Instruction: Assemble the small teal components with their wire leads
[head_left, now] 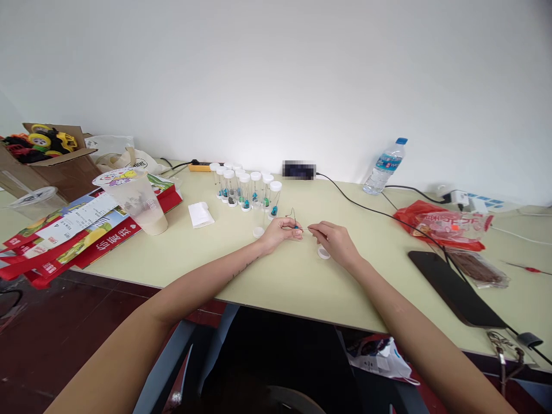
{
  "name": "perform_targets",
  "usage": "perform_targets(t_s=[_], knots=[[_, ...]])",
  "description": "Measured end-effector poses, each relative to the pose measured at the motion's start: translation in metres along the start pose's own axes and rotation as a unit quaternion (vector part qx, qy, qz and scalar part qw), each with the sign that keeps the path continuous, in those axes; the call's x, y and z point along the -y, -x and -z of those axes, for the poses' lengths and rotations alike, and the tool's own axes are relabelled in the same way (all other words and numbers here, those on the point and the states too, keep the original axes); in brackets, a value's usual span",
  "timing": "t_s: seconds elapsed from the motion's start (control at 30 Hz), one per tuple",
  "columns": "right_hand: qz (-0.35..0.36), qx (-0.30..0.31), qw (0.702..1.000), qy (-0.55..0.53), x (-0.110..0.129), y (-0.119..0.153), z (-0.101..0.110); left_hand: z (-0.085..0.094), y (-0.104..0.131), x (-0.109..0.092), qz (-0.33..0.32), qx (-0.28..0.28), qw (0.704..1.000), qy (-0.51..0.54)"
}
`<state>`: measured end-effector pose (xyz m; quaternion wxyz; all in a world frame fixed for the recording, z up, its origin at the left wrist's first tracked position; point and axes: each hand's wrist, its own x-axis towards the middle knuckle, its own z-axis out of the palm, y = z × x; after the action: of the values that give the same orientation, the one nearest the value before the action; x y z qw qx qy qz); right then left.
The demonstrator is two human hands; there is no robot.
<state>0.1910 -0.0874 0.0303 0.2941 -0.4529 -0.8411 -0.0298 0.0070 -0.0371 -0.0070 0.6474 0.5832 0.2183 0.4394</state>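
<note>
To the right of the white-capped tubes (245,192), the left hand (278,234) pinches a small blue piece (296,228), thumb and fingers closed on it. Farther right of the tubes, the right hand (334,238) is closed at the fingertips on a thin pale strand (305,229); a white cap (323,253) lies just below that hand.

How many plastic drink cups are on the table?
2: the larger cup stands at left, by the red packaging; the other cup is farther left, before the cardboard box. More could be hidden behind that box.
</note>
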Motion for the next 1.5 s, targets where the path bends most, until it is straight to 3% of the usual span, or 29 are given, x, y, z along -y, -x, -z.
perform_targets(t_s=[0.43,0.63,0.93,1.5], knots=[[0.025,-0.006,1.000,0.009,0.0023,-0.0017,0.0029,0.0018,-0.0005,-0.0004,0.015,-0.004,1.000,0.015],[-0.015,0.005,1.000,-0.015,0.0052,-0.0006,0.0043,0.0012,-0.0001,0.0004,0.019,0.003,1.000,-0.001],[0.017,-0.009,0.998,0.061,-0.0003,-0.0010,0.0009,0.0016,-0.0008,0.0011,0.025,-0.001,1.000,0.011],[0.006,0.008,1.000,0.022,0.0001,-0.0001,-0.0001,0.0027,-0.0007,0.0004,0.029,0.000,1.000,0.004]])
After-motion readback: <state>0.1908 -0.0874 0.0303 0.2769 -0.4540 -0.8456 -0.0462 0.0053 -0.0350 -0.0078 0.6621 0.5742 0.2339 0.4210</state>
